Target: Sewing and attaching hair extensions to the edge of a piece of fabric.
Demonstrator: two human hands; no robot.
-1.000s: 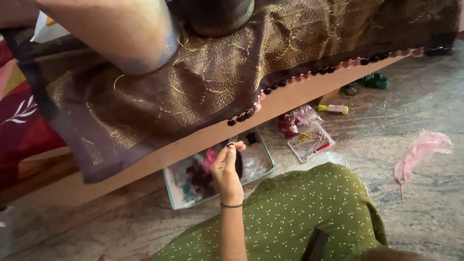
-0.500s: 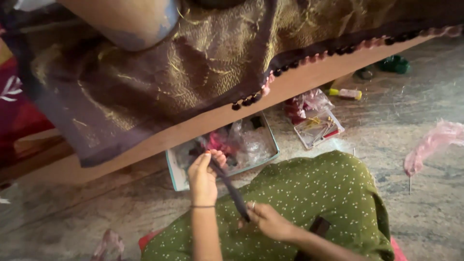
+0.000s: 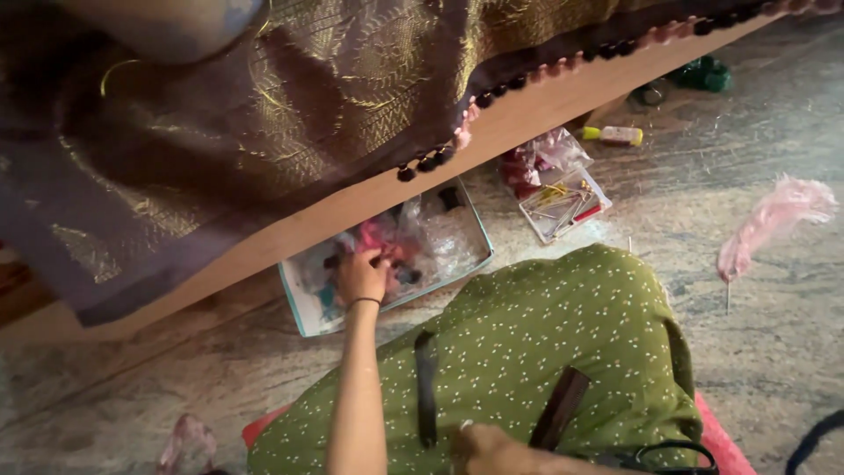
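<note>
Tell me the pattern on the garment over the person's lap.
Olive green garment with small white dots, seen clearly in the head view.

Person's left hand (image 3: 362,276): bare, no sleeve visible along the forearm; a thin dark band circles the wrist. Right hand (image 3: 482,442): bare, only partly in frame at the bottom edge; a small pale spot shows near one finger, too small to identify. Legs covered by an olive-green garment (image 3: 563,325) printed with small white dots, cloth loosely folded over the knee.
</note>
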